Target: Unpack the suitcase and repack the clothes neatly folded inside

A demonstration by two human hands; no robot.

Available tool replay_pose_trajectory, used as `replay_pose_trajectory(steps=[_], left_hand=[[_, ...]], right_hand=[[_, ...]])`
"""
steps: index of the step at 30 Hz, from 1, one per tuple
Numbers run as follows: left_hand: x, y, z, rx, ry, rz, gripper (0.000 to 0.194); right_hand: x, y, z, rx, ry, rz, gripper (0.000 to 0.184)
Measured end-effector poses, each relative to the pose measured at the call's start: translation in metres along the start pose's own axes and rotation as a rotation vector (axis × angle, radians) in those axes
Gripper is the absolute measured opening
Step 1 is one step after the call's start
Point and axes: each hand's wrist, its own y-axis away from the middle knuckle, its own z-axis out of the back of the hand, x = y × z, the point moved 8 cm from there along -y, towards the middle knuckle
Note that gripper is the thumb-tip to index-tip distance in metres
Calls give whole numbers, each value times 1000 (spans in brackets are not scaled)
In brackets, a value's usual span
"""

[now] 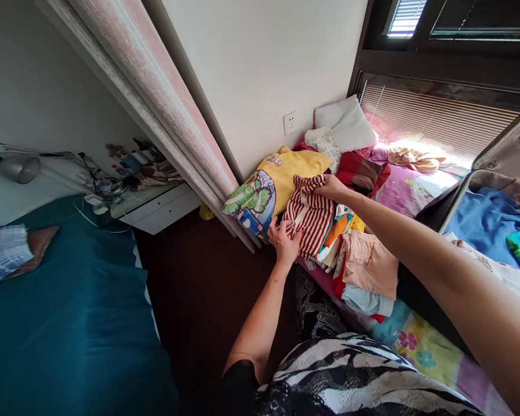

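Note:
A red-and-white striped garment (311, 222) lies spread over a stack of folded clothes on the bed. My right hand (330, 188) is closed on its far edge. At its near left edge, my left hand (285, 240) has its fingers bent around the cloth, with the fingertips partly hidden. Just beyond is a yellow pillow (292, 167) with a cartoon print, close to my left hand. Folded peach shorts (370, 260) rest on light blue cloth (368, 299) to the right of the striped garment.
An open suitcase (453, 199) with blue clothes (485, 216) stands at the right. Dark red folded cloth (359, 171) and a white pillow (346, 124) lie near the wall. At left are a curtain (164, 104), a white drawer cabinet (164, 208) and a teal-covered bed (78, 312).

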Motion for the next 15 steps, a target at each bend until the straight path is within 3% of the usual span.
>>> replay_pose_trajectory(steps=[3, 8, 11, 15], left_hand=[[-4, 2, -2, 10, 13, -44, 34], [10, -6, -2, -5, 42, 56, 81], [16, -17, 1, 20, 58, 95, 101], [15, -29, 7, 6, 96, 84, 101]], right_hand=[[10, 14, 0, 83, -164, 88, 33], [11, 33, 4, 61, -258, 93, 34], [26, 41, 6, 27, -371, 133, 35], [53, 51, 7, 90, -456, 236, 37]])
